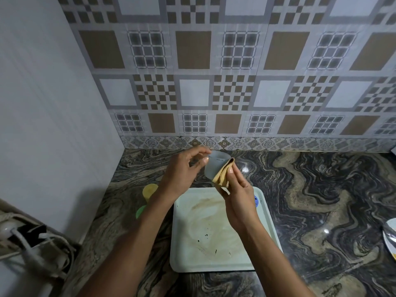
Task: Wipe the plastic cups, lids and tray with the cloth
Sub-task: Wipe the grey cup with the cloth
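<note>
left hand (182,170) pinching grey cup (216,166), right hand (237,196) pressing cloth (222,176) on it

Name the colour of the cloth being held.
The cloth is yellowish tan; the head view shows it best.

Both forearms (137,236) bare right to frame edge — left hand (182,172), right hand (237,196) bare too — nails short on fingers (236,175).

The cup (215,168) is seen as smooth, faintly glossy plastic. The cloth (221,177) is shown as soft, matt fabric. The tray (180,243) is finished in smooth plastic (dulled by brownish smears). The bench (321,200) is made of polished, glossy veined stone.
</note>
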